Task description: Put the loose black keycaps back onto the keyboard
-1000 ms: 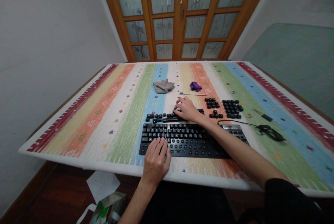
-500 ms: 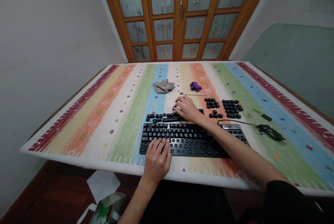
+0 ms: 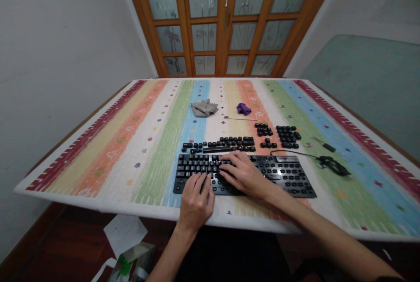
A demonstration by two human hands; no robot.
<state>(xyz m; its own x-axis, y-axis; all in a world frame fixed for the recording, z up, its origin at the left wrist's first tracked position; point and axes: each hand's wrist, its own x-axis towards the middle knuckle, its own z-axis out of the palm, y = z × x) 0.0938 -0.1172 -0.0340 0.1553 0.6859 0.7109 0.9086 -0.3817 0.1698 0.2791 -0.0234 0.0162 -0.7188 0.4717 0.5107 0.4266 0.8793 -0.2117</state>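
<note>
A black keyboard (image 3: 278, 170) lies near the table's front edge, with caps on its upper left keys and bare switches across the lower and right parts. My left hand (image 3: 197, 199) rests on its lower left front, fingers extended and slightly apart over the keys. Over the middle of the keyboard is my right hand (image 3: 244, 172), its fingers bent and their tips close to the capped keys. A small dark keycap seems to be at its fingertips, mostly hidden. Behind the keyboard lie rows of loose keycaps (image 3: 238, 142).
More loose keycaps (image 3: 287, 136) lie at the back right. Beyond them are a grey cloth (image 3: 204, 108), a purple cloth (image 3: 243, 108) and a thin rod (image 3: 241, 118). A coiled cable (image 3: 334, 165) and a small wire-ended tool (image 3: 328, 146) sit on the right.
My right hand has come back from the loose keycaps behind the keyboard to the keyboard's middle. My left hand stays at about the same spot. The view has shifted slightly.
</note>
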